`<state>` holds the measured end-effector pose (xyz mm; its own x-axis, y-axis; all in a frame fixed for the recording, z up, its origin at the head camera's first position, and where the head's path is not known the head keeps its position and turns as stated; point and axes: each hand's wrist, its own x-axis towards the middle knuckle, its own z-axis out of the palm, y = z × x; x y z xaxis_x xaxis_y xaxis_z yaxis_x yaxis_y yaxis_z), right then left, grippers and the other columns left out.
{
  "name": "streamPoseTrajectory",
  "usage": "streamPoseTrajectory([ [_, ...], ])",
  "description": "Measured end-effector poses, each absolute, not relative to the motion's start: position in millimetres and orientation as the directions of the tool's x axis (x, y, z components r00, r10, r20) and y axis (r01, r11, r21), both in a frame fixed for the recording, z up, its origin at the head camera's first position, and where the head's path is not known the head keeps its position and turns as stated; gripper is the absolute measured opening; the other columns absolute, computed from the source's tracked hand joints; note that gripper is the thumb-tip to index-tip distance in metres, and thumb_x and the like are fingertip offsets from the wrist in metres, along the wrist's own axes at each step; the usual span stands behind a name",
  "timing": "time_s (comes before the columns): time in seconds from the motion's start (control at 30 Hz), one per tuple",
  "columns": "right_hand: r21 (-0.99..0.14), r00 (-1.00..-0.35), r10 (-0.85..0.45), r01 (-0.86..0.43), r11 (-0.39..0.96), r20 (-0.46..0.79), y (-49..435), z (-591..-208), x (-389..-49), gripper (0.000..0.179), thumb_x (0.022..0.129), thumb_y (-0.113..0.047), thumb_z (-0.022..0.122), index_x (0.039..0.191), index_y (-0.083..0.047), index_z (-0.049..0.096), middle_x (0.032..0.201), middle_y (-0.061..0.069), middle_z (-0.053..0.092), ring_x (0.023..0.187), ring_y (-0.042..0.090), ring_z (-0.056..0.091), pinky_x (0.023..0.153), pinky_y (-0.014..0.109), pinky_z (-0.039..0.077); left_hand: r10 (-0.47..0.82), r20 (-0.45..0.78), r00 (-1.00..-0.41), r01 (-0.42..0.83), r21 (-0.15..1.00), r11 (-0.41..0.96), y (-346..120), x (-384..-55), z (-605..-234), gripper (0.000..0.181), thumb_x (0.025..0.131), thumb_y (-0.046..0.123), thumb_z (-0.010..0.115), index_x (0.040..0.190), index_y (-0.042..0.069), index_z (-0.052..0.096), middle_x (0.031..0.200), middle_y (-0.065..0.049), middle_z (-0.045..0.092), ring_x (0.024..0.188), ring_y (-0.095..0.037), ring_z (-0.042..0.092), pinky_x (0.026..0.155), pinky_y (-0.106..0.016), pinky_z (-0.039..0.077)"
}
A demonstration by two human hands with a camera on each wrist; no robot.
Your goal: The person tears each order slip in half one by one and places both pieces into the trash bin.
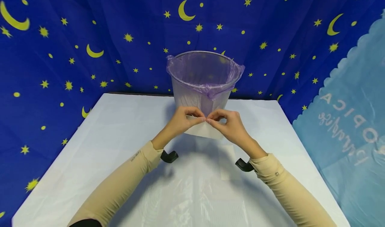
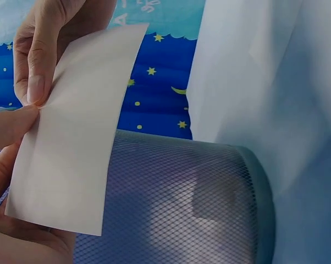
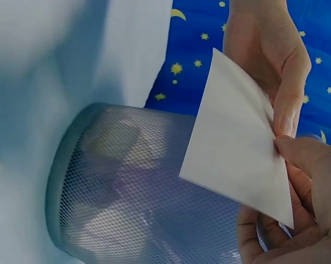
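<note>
A white rectangular piece of paper (image 1: 204, 132) is held up in front of a mesh wastebasket (image 1: 185, 95). My left hand (image 1: 182, 120) and my right hand (image 1: 230, 125) pinch its upper edge near the middle, with thumbs and fingertips meeting there. In the left wrist view the paper (image 2: 80, 143) bends slightly and shows small creases at the pinch. The right wrist view shows its plain face (image 3: 234, 137) overlapping the basket's mesh side (image 3: 127, 181). A thin purple bag (image 1: 207, 90) lines the basket and folds over the rim. Blurred shapes show through the mesh.
The basket stands at the back of the white-covered table (image 1: 126, 130), close to a blue curtain (image 1: 144, 26) with moons and stars. A pale rectangular piece (image 1: 230, 161) lies flat below my right hand. Light-blue printed cloth (image 1: 349, 120) hangs at the right.
</note>
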<state>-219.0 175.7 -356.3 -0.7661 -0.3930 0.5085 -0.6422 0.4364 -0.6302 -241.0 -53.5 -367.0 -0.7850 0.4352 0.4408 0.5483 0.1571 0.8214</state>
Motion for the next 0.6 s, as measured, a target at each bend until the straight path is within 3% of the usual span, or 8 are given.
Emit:
streamPoseTrajectory([
  [0.43, -0.657, -0.770, -0.390, -0.636, 0.405, 0.504, 178.9, -339.1, -223.3, 0.005, 0.097, -0.017, 0.078, 0.098, -0.012, 0.080, 0.090, 0.000, 0.078, 0.083, 0.014, 0.071, 0.077, 0.025, 0.057, 0.431, 0.464, -0.774, 0.567, 0.811, 0.146, -50.5, -242.8, -348.7, 0.006, 0.097, 0.013, 0.077, 0.096, 0.009, 0.081, 0.094, -0.006, 0.079, 0.092, -0.018, 0.071, 0.092, -0.040, 0.055],
  [0.6, -0.648, -0.752, -0.391, -0.657, 0.385, 0.531, 180.0, -327.5, -225.1, 0.004, 0.097, -0.015, 0.078, 0.098, -0.012, 0.080, 0.091, 0.000, 0.078, 0.083, 0.014, 0.072, 0.078, 0.026, 0.057, 0.428, 0.502, -0.751, 0.594, 0.798, 0.105, -48.4, -246.2, -337.6, 0.006, 0.097, 0.010, 0.077, 0.095, 0.007, 0.081, 0.093, -0.008, 0.078, 0.090, -0.021, 0.071, 0.086, -0.039, 0.055],
])
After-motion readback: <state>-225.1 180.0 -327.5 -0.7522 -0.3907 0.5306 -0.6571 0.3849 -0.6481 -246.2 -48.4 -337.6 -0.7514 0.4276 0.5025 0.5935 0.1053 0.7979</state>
